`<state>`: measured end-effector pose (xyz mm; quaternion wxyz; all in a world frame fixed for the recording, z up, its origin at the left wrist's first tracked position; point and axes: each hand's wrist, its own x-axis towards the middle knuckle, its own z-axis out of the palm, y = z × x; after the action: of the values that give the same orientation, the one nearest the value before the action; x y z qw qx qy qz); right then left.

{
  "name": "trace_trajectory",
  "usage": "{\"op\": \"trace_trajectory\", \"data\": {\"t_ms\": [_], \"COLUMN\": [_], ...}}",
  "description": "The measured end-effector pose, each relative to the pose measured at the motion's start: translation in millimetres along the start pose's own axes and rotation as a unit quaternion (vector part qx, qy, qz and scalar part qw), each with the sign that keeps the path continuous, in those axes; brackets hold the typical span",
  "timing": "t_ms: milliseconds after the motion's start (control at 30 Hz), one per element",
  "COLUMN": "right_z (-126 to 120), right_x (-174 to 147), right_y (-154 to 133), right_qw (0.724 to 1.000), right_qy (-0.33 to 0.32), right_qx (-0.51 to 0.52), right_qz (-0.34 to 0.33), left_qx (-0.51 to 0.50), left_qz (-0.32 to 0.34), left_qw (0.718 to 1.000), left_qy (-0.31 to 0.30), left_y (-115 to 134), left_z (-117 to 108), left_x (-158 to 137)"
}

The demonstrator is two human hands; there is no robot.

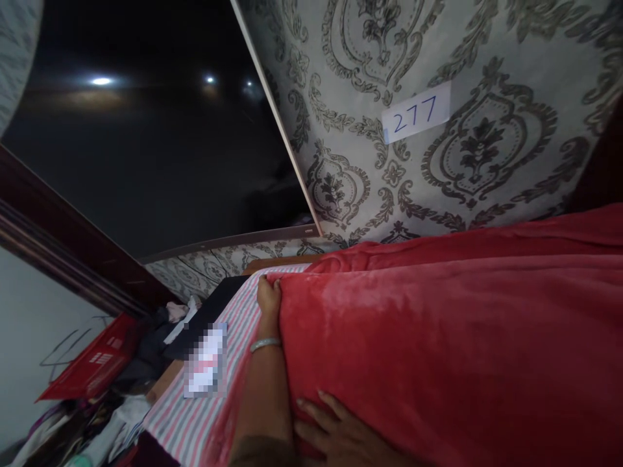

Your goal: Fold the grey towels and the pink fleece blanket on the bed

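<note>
Left hand (268, 297) is out at the far edge of the soft red fleece blanket (438, 350), fingers curled over the hem and pinching it, w/ a silver bangle (265, 343) on the wrist. Right hand (341, 433) sits low in frame, fingers spread flat and loose on the blanket's near part, pressing on it, not gripping. Blanket covers most of the bed, right side of view, bunched in a ridge along the wall. Under it, a pink-and-grey striped sheet (195, 421) shows at the left edge, beside the left forearm. Wall behind has grey damask-pattern wallpaper (487, 149) w/ a white paper label marked 277 (416, 112). Dark glossy panel (146, 143) w/ light reflections fills upper left. Red plastic basket (92, 366) and a clothes pile lie down left, well apart from both hands.
</note>
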<state>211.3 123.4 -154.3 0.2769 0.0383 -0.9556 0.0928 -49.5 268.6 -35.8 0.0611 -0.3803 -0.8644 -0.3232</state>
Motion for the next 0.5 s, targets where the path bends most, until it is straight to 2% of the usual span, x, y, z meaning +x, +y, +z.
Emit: {"op": "trace_trajectory", "data": {"t_ms": [100, 267, 400, 500], "right_z": [3, 9, 15, 16], "right_x": [1, 3, 6, 7], "right_y": [3, 8, 9, 9], "right_qw": [1.000, 1.000, 1.000, 1.000], "right_qy": [-0.005, 0.000, -0.002, 0.009], "right_qx": [0.007, 0.024, 0.027, 0.015], "right_qz": [-0.001, 0.003, 0.010, 0.002], "left_qx": [0.006, 0.011, 0.012, 0.021], "left_qz": [0.004, -0.037, -0.034, -0.013], "left_qw": [1.000, 0.999, 0.999, 0.999], "left_qy": [0.005, -0.017, 0.005, 0.033], "left_y": [2, 0, 2, 14], "left_z": [-4, -1, -5, -18], "left_x": [1, 6, 1, -3]}}
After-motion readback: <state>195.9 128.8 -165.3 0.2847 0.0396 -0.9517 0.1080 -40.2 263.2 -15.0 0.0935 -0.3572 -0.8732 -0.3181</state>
